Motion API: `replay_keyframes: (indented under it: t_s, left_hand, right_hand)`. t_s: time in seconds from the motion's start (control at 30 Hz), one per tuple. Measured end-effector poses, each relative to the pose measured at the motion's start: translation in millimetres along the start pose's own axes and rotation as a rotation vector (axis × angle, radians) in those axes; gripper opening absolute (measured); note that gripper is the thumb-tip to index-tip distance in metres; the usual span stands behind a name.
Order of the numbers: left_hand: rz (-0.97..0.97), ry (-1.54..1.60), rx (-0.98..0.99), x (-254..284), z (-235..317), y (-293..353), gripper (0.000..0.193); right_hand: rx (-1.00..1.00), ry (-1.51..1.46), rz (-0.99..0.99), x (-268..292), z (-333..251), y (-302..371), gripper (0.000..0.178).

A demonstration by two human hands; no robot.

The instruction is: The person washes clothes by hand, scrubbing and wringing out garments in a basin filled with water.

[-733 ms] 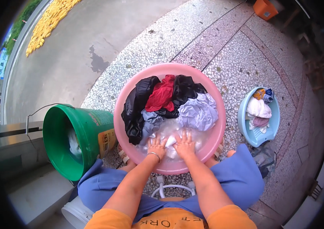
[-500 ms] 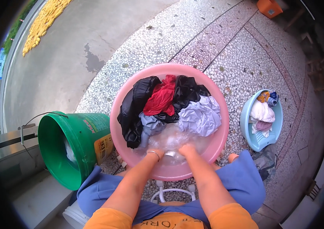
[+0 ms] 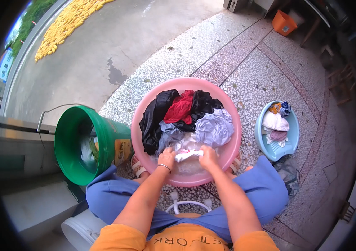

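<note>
A white cloth (image 3: 189,155) stretches between my two hands, just over the cloudy water in the pink basin (image 3: 142,109). My left hand (image 3: 167,157), with a bracelet at the wrist, grips one end of it. The other end is in the closed fingers of my right hand (image 3: 208,156). Beyond my hands lie a pale lavender garment (image 3: 215,126), a red cloth (image 3: 179,107), a grey-blue cloth (image 3: 170,134) and black garments (image 3: 157,119), heaped against the basin's far side. Part of the white cloth dips toward the water behind the held stretch.
Left of the basin, a green bucket (image 3: 117,133) lies tipped with some cloth inside. A light blue basin (image 3: 260,140) with clothes stands at the right, beside a dark bundle (image 3: 287,173). Near my left knee is a white bucket (image 3: 79,228). An orange container (image 3: 284,23) sits far off.
Both hands have risen out of the water, lifting the white cloth into sight between them. The whole view has shifted slightly, and more of the green bucket's inside shows.
</note>
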State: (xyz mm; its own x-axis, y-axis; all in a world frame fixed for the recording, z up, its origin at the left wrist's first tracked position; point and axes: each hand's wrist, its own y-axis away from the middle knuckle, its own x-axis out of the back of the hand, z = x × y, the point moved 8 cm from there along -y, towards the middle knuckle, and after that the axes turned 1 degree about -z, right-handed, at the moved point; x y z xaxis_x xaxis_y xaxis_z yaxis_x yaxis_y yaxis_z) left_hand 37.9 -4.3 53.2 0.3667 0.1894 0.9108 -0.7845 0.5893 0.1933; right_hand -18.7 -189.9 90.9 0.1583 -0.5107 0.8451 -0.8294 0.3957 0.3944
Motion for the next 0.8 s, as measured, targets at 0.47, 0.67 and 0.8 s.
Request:
replay_keyframes:
  t_s: [0.47, 0.67, 0.8]
  left_hand:
    - [0.455, 0.800, -0.029, 301.0, 86.0, -8.3, 0.021]
    - [0.172, 1.372, -0.149, 356.8, 165.8, 15.3, 0.019]
    - [0.185, 0.900, -0.155, 277.4, 149.9, 1.9, 0.024]
  right_hand:
    - [0.556, -1.076, 0.171, 317.2, -133.4, 100.0, 0.017]
    - [0.572, -1.357, -0.073, 320.3, -159.6, 122.3, 0.050]
    - [0.671, -0.960, -0.175, 216.7, -152.4, 105.7, 0.104]
